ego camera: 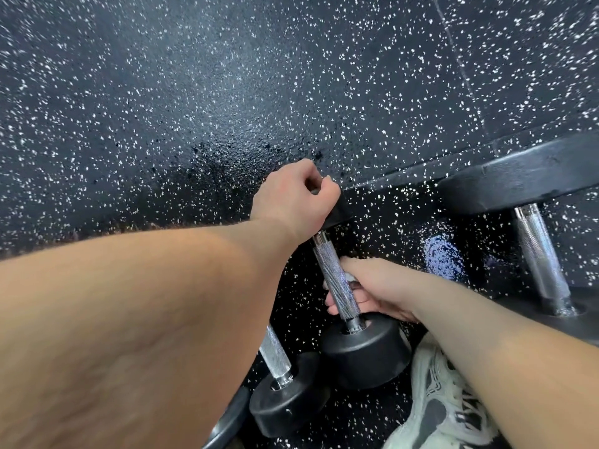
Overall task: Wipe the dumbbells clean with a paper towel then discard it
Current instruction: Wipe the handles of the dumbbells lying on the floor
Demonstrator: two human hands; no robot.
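Standing tilted on its lower head, the dumbbell [366,354] points its handle up and away. The right hand [379,286] wraps the handle's lower half, paper towel [350,277] under its fingers; beyond the handle's top, the left hand [291,196] grips the upper head.

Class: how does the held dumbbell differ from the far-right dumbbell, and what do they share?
The left hand and right hand grip the held dumbbell; the far-right dumbbell is untouched. A paper towel sits against the held dumbbell's handle; the far-right dumbbell has none. The far-right dumbbell's heads look wider than the held dumbbell's. Both have knurled metal handles and black heads.
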